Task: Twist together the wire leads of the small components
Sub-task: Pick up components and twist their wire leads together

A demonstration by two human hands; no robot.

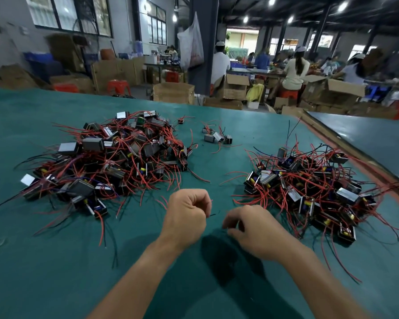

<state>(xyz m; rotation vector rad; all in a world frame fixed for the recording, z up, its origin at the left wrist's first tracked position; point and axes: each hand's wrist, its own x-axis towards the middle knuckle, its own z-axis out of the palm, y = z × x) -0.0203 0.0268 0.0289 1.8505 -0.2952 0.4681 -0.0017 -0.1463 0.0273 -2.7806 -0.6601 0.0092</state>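
Head view: component pile (115, 157), markings too blurred.

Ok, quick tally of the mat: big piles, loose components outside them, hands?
Big piles: 2 (left pile, right pile)
Loose components: 5, roughly (cluster of 4, single one)
Hands: 2 (left hand, gripping a wire lead; right hand)
Total: 9
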